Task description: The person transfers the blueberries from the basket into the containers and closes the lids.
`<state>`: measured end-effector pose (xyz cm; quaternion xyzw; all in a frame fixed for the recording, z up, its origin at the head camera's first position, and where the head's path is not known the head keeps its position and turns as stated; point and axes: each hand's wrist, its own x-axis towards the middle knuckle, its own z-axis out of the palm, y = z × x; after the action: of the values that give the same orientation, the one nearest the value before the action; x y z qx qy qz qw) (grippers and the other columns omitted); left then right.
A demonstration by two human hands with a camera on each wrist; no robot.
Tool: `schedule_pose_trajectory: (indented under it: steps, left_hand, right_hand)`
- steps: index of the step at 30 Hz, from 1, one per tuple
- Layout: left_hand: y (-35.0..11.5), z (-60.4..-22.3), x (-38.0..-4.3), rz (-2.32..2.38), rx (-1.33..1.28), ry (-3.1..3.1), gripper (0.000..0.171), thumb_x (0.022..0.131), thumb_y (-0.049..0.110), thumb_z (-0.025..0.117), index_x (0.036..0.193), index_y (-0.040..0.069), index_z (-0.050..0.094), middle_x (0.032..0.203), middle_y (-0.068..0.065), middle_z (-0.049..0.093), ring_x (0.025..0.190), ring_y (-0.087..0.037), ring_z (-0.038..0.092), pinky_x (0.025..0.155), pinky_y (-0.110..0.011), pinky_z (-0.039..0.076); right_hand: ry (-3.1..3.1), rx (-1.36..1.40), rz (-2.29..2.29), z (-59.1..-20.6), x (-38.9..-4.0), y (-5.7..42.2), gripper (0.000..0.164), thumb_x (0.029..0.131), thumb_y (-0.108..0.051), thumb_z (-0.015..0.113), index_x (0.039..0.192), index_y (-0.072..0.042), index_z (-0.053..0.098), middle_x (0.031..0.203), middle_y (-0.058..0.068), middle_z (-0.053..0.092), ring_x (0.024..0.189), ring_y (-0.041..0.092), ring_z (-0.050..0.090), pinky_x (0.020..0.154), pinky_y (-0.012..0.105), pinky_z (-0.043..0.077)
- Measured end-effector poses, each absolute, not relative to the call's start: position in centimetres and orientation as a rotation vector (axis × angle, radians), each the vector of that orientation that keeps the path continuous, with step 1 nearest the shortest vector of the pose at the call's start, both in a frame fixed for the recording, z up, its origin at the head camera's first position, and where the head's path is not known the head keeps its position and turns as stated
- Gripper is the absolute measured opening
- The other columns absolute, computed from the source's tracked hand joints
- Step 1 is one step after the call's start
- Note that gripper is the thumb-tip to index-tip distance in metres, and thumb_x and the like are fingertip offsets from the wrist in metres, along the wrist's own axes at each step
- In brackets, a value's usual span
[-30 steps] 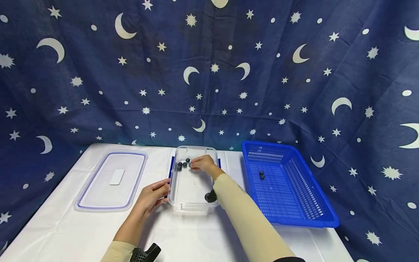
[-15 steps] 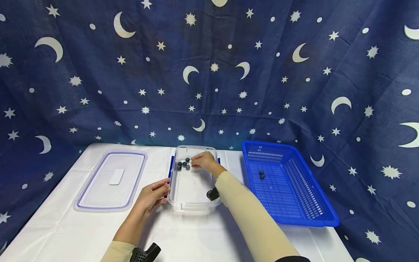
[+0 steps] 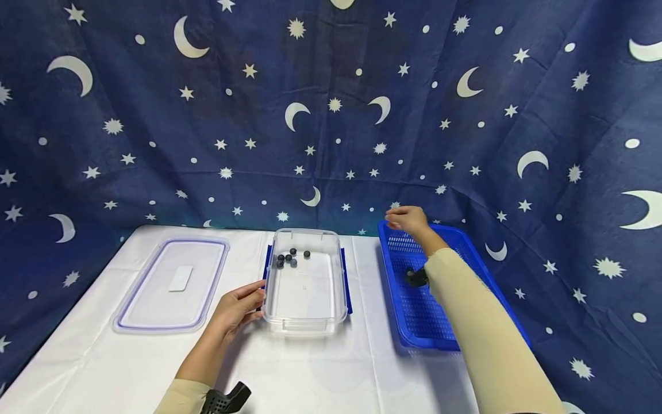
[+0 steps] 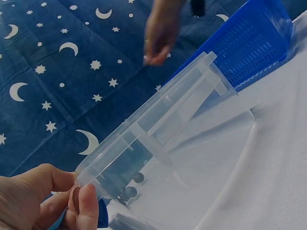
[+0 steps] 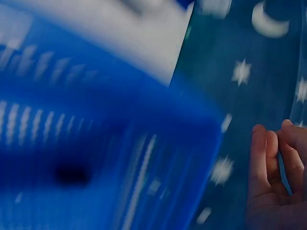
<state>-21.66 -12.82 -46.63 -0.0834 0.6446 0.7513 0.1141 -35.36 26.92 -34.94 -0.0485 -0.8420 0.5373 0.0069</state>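
A clear plastic food container (image 3: 305, 302) with blue side latches stands mid-table, several blueberries (image 3: 288, 258) lying on its floor toward the far left. My left hand (image 3: 238, 310) grips its left side; in the left wrist view the thumb and curled fingers (image 4: 88, 201) pinch the wall by the latch. My right hand (image 3: 408, 219) is over the far left corner of the blue basket (image 3: 395, 299), with loosely bent fingers and nothing seen in them. The right wrist view shows that hand (image 5: 278, 177) beside the blurred basket. The right wrist camera mostly hides the blueberries inside the basket.
The container's lid (image 3: 150, 302), clear with a blue seal, lies flat on the left of the table. White cloth (image 3: 310, 374) covers the table. Behind it hangs a dark blue curtain (image 3: 331, 184) with moons and stars.
My right hand has left the container and moved right, over the basket. One blueberry its fingers held now lies with the others. The left hand keeps its grip.
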Motion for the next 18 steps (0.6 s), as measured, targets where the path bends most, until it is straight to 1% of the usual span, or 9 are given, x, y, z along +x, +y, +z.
schedule_pose_trajectory:
  steps: [2,5,7,10,15,18]
  left_hand:
    - [-12.8,-46.6,-21.7,2.206,-0.249,1.886,0.051,0.095,0.010,0.064,0.141,-0.005,0.049,0.091,0.006,0.066,0.081,-0.005,0.061,0.065,-0.017,0.060]
    - [-12.9,-46.7,-21.7,2.206,-0.250,1.886,0.051,0.095,0.010,0.065,0.141,-0.005,0.048,0.089,0.006,0.066,0.080,-0.004,0.062,0.064,-0.017,0.060]
    - [-12.9,-46.7,-21.7,2.206,-0.250,1.885,0.051,0.095,0.010,0.065,0.141,-0.005,0.048,0.089,0.006,0.067,0.079,-0.004,0.062,0.064,-0.016,0.059]
    - [-12.8,-46.7,-21.7,2.208,-0.247,1.881,0.051,0.095,0.009,0.064,0.141,-0.005,0.048,0.089,0.006,0.066,0.079,-0.004,0.062,0.064,-0.016,0.059]
    - [-12.8,-46.6,-21.6,2.205,-0.251,1.892,0.050,0.094,0.008,0.064,0.140,-0.005,0.049,0.088,0.006,0.066,0.079,-0.005,0.062,0.064,-0.016,0.059]
    - [-12.8,-46.6,-21.6,2.204,-0.256,1.895,0.050,0.094,0.009,0.064,0.140,-0.005,0.050,0.088,0.005,0.067,0.079,-0.005,0.062,0.063,-0.016,0.059]
  right_hand:
    - [-2.624,-0.235,1.650,-35.4,-34.5,29.7,0.039,0.094,-0.004,0.064,0.126,0.016,0.057,0.103,0.012,0.067,0.074,0.003,0.066,0.093,0.035,0.057]
    - [-2.613,-0.331,1.630,-37.0,-33.3,32.9,0.040,0.094,-0.005,0.064,0.126,0.018,0.056,0.093,0.002,0.068,0.071,0.000,0.064,0.088,0.031,0.060]
    - [-2.627,-0.382,1.611,-38.2,-32.5,34.5,0.039,0.095,-0.005,0.064,0.125,0.018,0.056,0.090,-0.001,0.067,0.072,-0.001,0.063,0.085,0.028,0.061]
    - [-2.652,-0.432,1.588,-40.1,-31.5,35.8,0.037,0.095,-0.005,0.064,0.122,0.019,0.058,0.093,0.002,0.069,0.076,0.002,0.063,0.083,0.028,0.061]
    - [-2.750,-0.431,1.480,-43.1,-30.9,36.1,0.034,0.094,-0.007,0.065,0.117,0.018,0.062,0.107,0.018,0.070,0.082,0.010,0.068,0.083,0.030,0.061]
    - [-2.780,-0.412,1.454,-44.4,-30.8,35.8,0.033,0.092,-0.006,0.066,0.115,0.018,0.063,0.104,0.017,0.071,0.079,0.008,0.068,0.078,0.026,0.062]
